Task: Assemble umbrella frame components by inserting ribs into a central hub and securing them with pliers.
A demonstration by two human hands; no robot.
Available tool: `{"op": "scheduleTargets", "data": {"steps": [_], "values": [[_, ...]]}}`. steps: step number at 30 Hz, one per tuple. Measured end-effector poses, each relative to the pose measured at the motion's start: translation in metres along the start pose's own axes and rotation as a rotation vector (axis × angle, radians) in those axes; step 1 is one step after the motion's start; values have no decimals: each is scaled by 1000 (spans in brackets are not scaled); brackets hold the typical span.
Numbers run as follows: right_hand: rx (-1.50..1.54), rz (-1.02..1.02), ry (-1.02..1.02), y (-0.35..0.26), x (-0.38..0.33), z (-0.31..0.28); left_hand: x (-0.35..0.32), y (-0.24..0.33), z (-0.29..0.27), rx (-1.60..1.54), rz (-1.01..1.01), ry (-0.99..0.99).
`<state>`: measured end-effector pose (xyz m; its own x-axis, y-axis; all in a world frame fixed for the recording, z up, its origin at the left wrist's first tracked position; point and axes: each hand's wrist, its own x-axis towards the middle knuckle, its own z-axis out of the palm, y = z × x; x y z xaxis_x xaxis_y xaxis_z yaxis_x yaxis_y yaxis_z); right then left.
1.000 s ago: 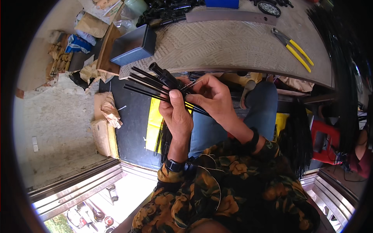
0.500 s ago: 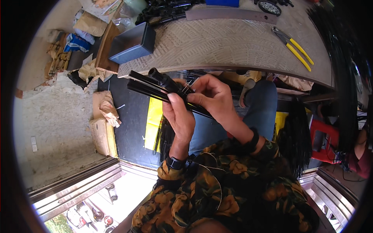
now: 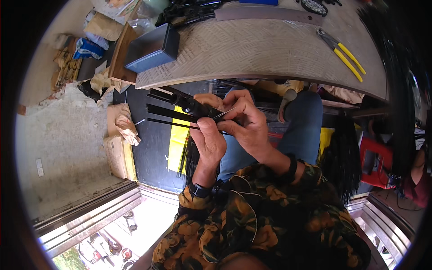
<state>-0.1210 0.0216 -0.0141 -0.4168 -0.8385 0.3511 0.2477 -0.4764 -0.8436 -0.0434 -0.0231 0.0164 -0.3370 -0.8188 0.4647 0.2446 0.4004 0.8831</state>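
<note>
Over my lap, my left hand (image 3: 208, 143) is closed round a black ribbed tube (image 3: 182, 101) and several thin black rods (image 3: 164, 111) that fan out to the left. Together they look like part of an umbrella frame. The tube's hollow end points up and to the left. My right hand (image 3: 245, 123) is closed in a pinch at the tube's other end, its fingertips on a thin metal wire (image 3: 228, 111). Where the wire meets the tube is partly hidden by my fingers.
Ahead lies a worktable (image 3: 252, 49) with a blue-grey bin (image 3: 153, 54), yellow-handled pliers (image 3: 346, 58) and a flat metal bar (image 3: 270, 14). Long black rods (image 3: 344, 157) hang at my right, near a red stool (image 3: 378, 164). Cardboard (image 3: 118, 157) leans at the left.
The rods in my left hand have spread apart, and the tube has shifted slightly down and to the right. My right fingers have drawn closer together around the wire.
</note>
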Motion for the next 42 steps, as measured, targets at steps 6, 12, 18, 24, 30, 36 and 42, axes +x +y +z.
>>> {"op": "scheduleTargets", "data": {"steps": [6,12,18,24,30,36,42], "values": [[157,112,-51,4,-2,-2,-2,3,-1,-31,-24,-35],[381,423,-157,-7,9,-12,-7,2,1,-43,-10,-17],[423,435,-92,-10,10,-18,-6,5,9,-33,2,-44],[534,553,-159,-9,17,-27,0,8,10,-69,64,-228],[557,502,-282,-10,16,-40,-3,12,18,6,-230,-7],[-1598,-219,244,-106,69,-186,11,20,32,29,-232,-255],[-2130,-379,-74,-121,85,-256,15,14,37,140,-135,-495]]}}
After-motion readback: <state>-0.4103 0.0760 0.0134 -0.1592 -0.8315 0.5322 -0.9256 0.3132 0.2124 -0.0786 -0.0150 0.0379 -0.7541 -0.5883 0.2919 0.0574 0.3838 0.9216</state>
